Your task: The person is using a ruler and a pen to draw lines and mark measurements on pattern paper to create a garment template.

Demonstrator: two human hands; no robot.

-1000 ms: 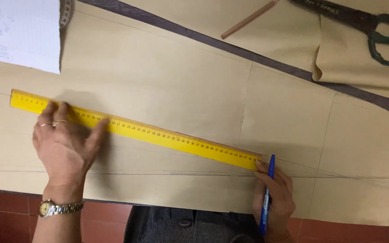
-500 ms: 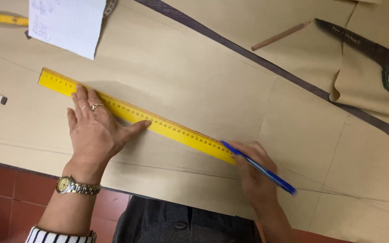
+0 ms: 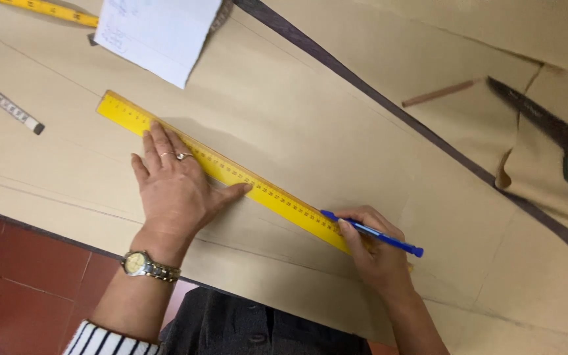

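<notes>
Nearest the camera: dark garment [image 3: 251,329] at bottom centre, a striped sleeve cuff [image 3: 103,342] at bottom left, red floor tiles [image 3: 27,276] beside them.

Left hand [image 3: 175,190]: lies flat, palm down, fingers spread, on the tan pattern paper [image 3: 336,131]. Fingertips and thumb rest on the yellow ruler [image 3: 231,172], pressing it to the paper. Grip wide, holding nothing; it only pins the ruler. Rings [image 3: 177,156] on two fingers, a metal wristwatch [image 3: 144,265] on the wrist.

Right hand [image 3: 376,253]: closed around a blue pen [image 3: 371,233], held in a writing grip. The pen's tip end sits at the ruler's lower right end, against its edge; the barrel points away to the right.

Ruler position: lies diagonally on the paper, from upper left to lower right, between the two hands. A faint drawn line [image 3: 47,197] runs across the paper nearer the body than the ruler.

The paper covers most of the surface; its near edge overhangs toward the floor.

Farther out: a white sheet [image 3: 159,33] with handwriting at top centre-left. A second yellow ruler [image 3: 47,9] at top left, partly out of frame. A white measuring tape end [image 3: 4,102] at far left. A dark strip [image 3: 376,98] crosses the paper diagonally. Beyond it, a brown pencil [image 3: 438,93] and, near that, dark scissors with green handles [image 3: 557,141] lying on another tan sheet, well apart from both hands.
</notes>
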